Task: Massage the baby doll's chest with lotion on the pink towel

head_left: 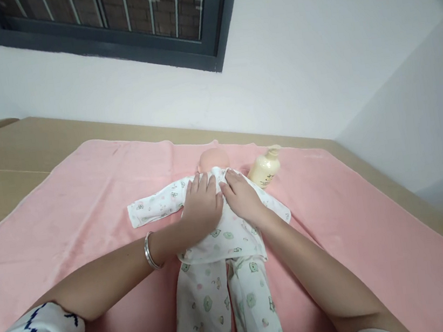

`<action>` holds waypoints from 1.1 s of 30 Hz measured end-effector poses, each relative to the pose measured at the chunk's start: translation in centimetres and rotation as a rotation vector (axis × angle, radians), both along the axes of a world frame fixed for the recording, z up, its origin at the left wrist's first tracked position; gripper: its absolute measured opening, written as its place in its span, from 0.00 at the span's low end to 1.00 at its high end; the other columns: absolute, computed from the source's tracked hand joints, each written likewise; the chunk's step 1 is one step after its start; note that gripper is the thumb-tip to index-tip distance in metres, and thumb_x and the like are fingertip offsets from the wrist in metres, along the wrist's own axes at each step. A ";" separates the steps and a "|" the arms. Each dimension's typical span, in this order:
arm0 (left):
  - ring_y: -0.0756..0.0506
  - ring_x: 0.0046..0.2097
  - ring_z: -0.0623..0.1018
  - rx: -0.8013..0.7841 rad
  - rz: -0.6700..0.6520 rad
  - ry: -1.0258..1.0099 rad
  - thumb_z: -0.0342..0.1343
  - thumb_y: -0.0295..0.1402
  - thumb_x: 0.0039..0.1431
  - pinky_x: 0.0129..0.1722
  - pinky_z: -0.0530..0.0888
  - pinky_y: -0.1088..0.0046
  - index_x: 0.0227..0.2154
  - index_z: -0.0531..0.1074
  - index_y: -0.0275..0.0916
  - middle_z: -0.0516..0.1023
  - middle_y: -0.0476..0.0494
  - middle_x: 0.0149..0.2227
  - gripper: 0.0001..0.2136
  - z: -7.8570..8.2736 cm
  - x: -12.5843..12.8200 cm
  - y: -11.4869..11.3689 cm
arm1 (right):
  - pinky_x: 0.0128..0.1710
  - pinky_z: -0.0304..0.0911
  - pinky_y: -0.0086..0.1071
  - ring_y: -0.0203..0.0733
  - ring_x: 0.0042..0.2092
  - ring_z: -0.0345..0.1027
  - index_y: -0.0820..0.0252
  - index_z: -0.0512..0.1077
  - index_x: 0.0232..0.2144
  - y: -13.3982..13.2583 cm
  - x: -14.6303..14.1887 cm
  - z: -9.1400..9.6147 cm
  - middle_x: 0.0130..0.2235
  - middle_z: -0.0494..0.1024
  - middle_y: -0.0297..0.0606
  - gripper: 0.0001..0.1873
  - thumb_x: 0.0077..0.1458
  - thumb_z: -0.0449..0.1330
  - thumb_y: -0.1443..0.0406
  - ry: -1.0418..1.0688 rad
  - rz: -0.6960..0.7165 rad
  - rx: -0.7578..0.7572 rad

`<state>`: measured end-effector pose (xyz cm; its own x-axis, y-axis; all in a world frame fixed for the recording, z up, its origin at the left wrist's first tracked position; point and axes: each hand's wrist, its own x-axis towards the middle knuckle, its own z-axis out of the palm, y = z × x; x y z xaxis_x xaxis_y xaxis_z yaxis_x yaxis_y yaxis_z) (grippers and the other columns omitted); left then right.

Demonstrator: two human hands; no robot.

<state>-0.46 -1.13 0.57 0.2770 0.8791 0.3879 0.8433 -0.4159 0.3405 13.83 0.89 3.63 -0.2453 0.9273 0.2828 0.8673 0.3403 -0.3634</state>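
Note:
A baby doll (213,159) lies on a pink blanket, its head at the far end. It wears a white printed top (231,241) and matching trousers (207,304). My left hand (202,206) rests flat on the left side of the top's upper part, fingers stretched out. On the right side of the same part lies my right hand (242,196), also flat, with its thumb near my left hand. The top's left sleeve (155,204) is spread out sideways, and the right sleeve (278,207) slants downward beside my right forearm. Both hands hold nothing.
A cream pump bottle (265,168) leans or stands right of the doll's head. The pink blanket (99,204) covers much of the wooden table (62,132). Behind are a white wall and a dark-framed barred window (138,30).

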 end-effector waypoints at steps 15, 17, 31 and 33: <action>0.35 0.70 0.60 -0.024 -0.076 -0.085 0.41 0.38 0.69 0.69 0.55 0.50 0.63 0.62 0.30 0.63 0.32 0.68 0.25 0.4 -1.4 3.4 | 0.68 0.48 0.50 0.57 0.69 0.54 0.76 0.62 0.63 -0.8 0.0 0.8 0.66 0.63 0.61 0.30 0.68 0.41 0.60 -0.126 -0.035 -0.042; 0.35 0.69 0.61 -0.033 -0.088 -0.078 0.41 0.38 0.69 0.69 0.56 0.50 0.63 0.62 0.31 0.64 0.33 0.67 0.25 0.5 -1.5 3.2 | 0.67 0.49 0.52 0.60 0.68 0.55 0.78 0.62 0.62 -2.6 -1.1 1.2 0.65 0.64 0.64 0.29 0.68 0.42 0.62 -0.204 -0.094 -0.041; 0.33 0.71 0.58 -0.188 -0.045 -0.073 0.37 0.37 0.70 0.68 0.57 0.48 0.64 0.61 0.30 0.59 0.31 0.69 0.25 2.0 -1.3 2.6 | 0.69 0.46 0.50 0.56 0.69 0.53 0.76 0.61 0.64 -0.8 -0.7 0.3 0.66 0.63 0.60 0.29 0.67 0.42 0.64 -0.098 -0.055 -0.044; 0.32 0.68 0.63 -0.219 -0.010 -0.076 0.37 0.37 0.70 0.65 0.60 0.47 0.62 0.63 0.30 0.64 0.30 0.67 0.25 2.0 -1.7 3.9 | 0.70 0.43 0.51 0.57 0.72 0.46 0.73 0.58 0.66 -1.7 -1.5 0.5 0.69 0.57 0.56 0.30 0.67 0.43 0.63 -0.104 -0.024 -0.090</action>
<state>-2.21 2.75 2.56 0.2639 0.9419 0.2077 0.8079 -0.3335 0.4859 12.37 -0.85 4.09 -0.2464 0.9538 0.1721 0.9092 0.2890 -0.2998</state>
